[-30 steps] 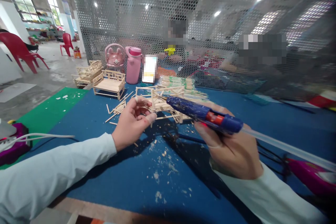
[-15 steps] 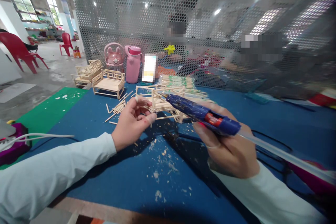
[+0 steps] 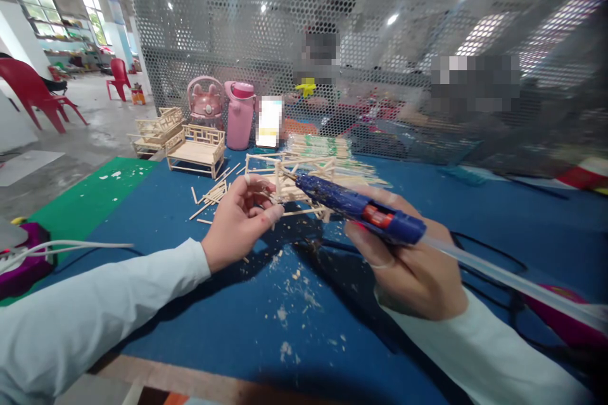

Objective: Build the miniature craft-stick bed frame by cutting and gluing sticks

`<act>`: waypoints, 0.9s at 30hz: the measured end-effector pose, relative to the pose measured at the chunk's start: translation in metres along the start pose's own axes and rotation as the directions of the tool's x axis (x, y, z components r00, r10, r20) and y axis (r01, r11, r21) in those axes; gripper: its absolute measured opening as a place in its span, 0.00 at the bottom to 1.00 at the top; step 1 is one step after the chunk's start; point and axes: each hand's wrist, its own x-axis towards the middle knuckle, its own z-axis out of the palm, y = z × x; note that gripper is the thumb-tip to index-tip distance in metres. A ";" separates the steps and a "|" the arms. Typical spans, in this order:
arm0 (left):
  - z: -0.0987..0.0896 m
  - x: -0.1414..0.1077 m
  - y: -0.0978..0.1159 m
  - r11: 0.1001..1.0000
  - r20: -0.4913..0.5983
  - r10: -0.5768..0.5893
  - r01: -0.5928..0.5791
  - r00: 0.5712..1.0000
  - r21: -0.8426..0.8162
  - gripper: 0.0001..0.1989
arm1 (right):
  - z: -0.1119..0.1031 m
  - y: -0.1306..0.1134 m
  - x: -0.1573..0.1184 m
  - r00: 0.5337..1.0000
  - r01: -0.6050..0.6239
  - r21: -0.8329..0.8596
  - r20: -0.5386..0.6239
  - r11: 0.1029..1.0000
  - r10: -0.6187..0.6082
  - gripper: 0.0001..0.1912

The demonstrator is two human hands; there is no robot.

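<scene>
My right hand is wrapped round a blue glue gun with a clear glue stick out of its rear end. The gun's metal tip is at a corner post of a small wooden stick frame; whether it touches cannot be made out. My left hand closes its fingers and thumb on the near left corner of that frame. Loose sticks lie just behind my left hand, and part of the frame is hidden behind the glue gun.
Finished miniature wooden benches stand at the back left beside a pink bottle and a lit phone. Bundled sticks lie before a perforated metal screen. Black cable runs at right. People are behind the screen.
My right hand has brought the glue gun slightly left, its tip now closer to the frame's corner post. My left hand stays in place.
</scene>
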 end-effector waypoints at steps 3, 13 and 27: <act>0.000 0.000 0.000 1.000 0.002 0.001 -0.001 1.000 -0.004 0.14 | -0.001 -0.002 0.001 1.000 0.000 0.001 -0.019 1.000 0.000 0.19; 0.001 0.000 0.000 1.000 0.008 -0.008 0.008 1.000 -0.001 0.14 | 0.002 -0.007 -0.003 1.000 -0.018 -0.016 -0.007 1.000 0.018 0.19; 0.000 0.000 -0.001 1.000 0.007 -0.002 0.002 1.000 0.003 0.14 | 0.000 -0.004 0.001 0.999 0.032 -0.063 0.002 0.997 -0.032 0.17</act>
